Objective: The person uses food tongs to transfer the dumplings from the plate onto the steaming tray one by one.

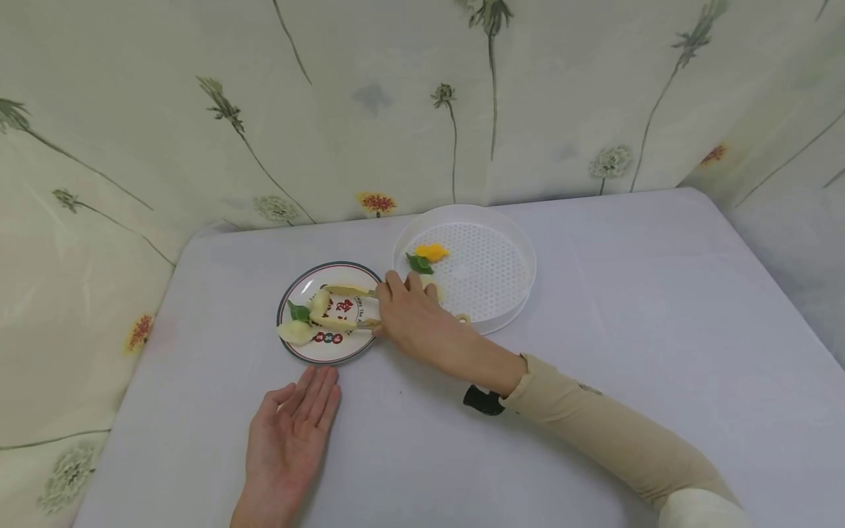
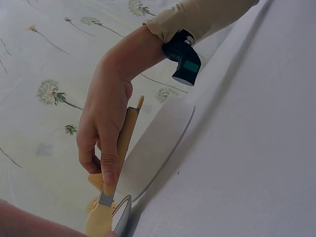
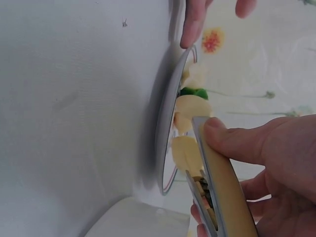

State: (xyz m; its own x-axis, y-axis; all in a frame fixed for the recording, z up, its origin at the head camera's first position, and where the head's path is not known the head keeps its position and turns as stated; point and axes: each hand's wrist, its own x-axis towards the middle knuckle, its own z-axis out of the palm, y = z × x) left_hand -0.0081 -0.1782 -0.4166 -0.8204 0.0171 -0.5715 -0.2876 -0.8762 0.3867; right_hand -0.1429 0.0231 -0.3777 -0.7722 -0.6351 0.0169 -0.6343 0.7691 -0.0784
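Observation:
My right hand (image 1: 416, 319) grips tongs (image 1: 339, 324) with pale yellow tips and handles, reaching over a white plate (image 1: 359, 276) with a dark rim and red print. The tong tips stand at a cream-coloured piece (image 1: 320, 303); whether they pinch it I cannot tell. Beside it on the plate lie a green leaf-like piece (image 1: 299, 312) and another cream piece (image 1: 296, 333). My left hand (image 1: 288, 440) lies palm up with straight fingers at the plate's near edge, holding nothing. Whether its fingertips touch the rim is unclear.
Right of the plate stands a round white steamer-like tray (image 1: 531, 275) with a perforated base. Inside it are a yellow piece (image 1: 432, 252), a green piece (image 1: 420, 264) and a cream piece partly hidden by my right hand. A pale cloth (image 1: 594, 308) covers the table; a floral curtain hangs behind.

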